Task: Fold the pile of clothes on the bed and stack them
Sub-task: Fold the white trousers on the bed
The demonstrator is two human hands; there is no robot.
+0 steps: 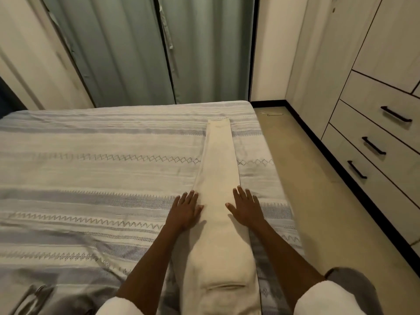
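Observation:
A cream pair of trousers [218, 169], folded lengthwise into one long strip, lies on the bed and runs from near my body toward the far edge. A pocket slit shows at its near end. My left hand [185, 209] lies flat with straight fingers on the strip's left edge. On the right edge, my right hand [246, 206] presses flat, fingers spread. Neither hand holds anything.
The bed wears a striped grey and white cover [91, 178] with zigzag bands. A dark garment [38, 296] lies at the bottom left corner. Grey curtains [141, 48] hang beyond the bed. A wardrobe with drawers [375, 133] stands right, across a strip of floor [318, 178].

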